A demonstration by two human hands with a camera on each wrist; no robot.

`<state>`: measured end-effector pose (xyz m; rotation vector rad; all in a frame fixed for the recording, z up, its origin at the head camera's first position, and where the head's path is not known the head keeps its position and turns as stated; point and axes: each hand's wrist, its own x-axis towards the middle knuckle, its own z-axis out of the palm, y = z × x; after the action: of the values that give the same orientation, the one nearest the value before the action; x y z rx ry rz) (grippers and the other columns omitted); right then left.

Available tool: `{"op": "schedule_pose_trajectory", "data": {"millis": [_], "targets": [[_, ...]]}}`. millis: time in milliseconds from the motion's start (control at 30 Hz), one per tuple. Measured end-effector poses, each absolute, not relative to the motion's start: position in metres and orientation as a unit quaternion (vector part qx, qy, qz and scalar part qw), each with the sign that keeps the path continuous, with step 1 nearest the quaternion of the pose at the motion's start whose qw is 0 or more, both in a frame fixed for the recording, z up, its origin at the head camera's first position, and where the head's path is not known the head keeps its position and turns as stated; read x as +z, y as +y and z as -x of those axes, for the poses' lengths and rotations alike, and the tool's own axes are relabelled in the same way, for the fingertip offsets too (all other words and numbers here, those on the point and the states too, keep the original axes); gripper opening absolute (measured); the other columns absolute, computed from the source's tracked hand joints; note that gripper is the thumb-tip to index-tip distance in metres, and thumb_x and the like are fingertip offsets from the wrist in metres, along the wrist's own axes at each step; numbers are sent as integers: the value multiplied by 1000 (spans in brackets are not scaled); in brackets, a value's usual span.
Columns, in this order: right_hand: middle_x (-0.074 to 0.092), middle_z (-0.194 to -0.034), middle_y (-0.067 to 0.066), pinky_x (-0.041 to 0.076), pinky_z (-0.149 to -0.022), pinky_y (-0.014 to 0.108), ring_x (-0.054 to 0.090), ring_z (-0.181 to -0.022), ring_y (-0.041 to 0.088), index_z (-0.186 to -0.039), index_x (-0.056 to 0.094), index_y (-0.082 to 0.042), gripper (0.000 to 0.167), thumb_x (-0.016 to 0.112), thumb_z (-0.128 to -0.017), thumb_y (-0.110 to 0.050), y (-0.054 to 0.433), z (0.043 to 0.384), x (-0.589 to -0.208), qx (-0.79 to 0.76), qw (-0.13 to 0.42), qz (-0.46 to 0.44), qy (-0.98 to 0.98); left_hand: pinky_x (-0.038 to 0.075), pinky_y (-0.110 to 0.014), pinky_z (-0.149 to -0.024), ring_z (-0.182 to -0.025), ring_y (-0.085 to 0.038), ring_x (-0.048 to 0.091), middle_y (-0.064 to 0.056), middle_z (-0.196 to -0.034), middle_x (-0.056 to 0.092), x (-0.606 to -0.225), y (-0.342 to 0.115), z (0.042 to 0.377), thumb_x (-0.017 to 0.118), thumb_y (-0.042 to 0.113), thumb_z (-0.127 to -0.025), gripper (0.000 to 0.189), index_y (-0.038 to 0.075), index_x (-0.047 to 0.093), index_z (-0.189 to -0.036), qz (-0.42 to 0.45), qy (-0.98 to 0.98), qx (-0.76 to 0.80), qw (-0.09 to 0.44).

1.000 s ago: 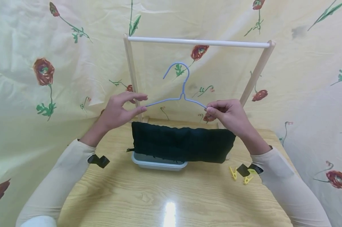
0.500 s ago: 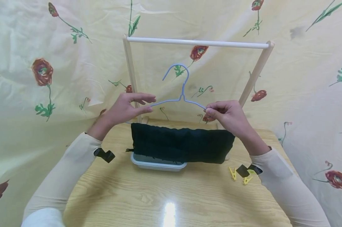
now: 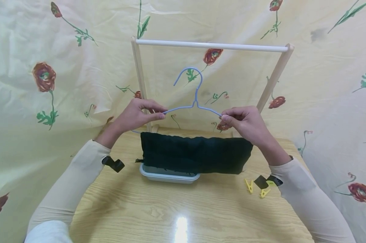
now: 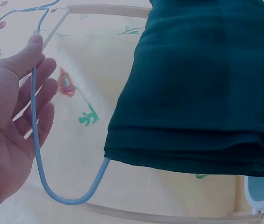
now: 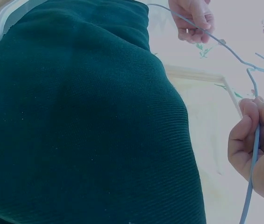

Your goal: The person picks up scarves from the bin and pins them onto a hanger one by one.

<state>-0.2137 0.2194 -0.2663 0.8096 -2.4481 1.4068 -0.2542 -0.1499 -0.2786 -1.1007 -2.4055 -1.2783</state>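
Note:
A blue wire clothes hanger (image 3: pixel 196 98) is held up with its hook on top. Over its bottom bar hangs a dark scarf (image 3: pixel 196 153) with a fringed edge, folded across it. My left hand (image 3: pixel 136 115) pinches the hanger's left shoulder between thumb and fingers. On the other side, my right hand (image 3: pixel 247 123) pinches the right shoulder. In the left wrist view, the bare left bend of the hanger (image 4: pixel 39 163) runs from the hand into the scarf (image 4: pixel 197 88). The right wrist view has the scarf (image 5: pixel 89 116) covering much of the frame, left of my right hand (image 5: pixel 251 140).
Behind the hanger stands a rack with wooden posts and a white rail (image 3: pixel 211 45). A pale tub (image 3: pixel 171 179) sits on the wooden table (image 3: pixel 134 209), partly hidden by the scarf. Two yellow clothespins (image 3: pixel 249 185) lie at the right. A flowered cloth (image 3: pixel 88 84) surrounds the table.
My left hand has moved right along the hanger's left shoulder, and its fingers have come together on the wire. The right hand keeps its grip; hanger and scarf stay nearly in place.

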Motion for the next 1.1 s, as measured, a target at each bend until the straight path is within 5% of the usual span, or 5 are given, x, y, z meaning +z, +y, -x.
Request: {"op": "schedule_pose_trajectory", "data": {"millis": [633, 833, 1100], "targets": [[76, -85, 12, 60, -73, 23, 74, -71, 11, -103, 73, 11, 13, 65, -98, 2, 221, 218, -264, 468, 106, -298, -825, 49, -22, -61, -72, -16, 60, -6, -88, 74, -279, -148, 250, 79, 1, -87, 14, 0, 80, -102, 378, -787, -479, 90], [76, -86, 9, 60, -74, 25, 75, -72, 11, -104, 73, 11, 14, 64, -98, 2, 219, 218, -262, 472, 100, -294, -825, 39, -23, -56, -68, -17, 50, -4, -82, 69, -280, -148, 249, 75, 3, -92, 11, 1, 80, -101, 392, -778, -477, 111], [76, -85, 3, 60, -73, 23, 74, -71, 11, -105, 73, 11, 15, 65, -98, 1, 218, 219, -261, 471, 96, -294, -826, 41, -24, -56, -67, -18, 51, -2, -80, 68, -282, -149, 250, 75, 0, -90, 11, 3, 81, -100, 397, -762, -494, 133]]}}
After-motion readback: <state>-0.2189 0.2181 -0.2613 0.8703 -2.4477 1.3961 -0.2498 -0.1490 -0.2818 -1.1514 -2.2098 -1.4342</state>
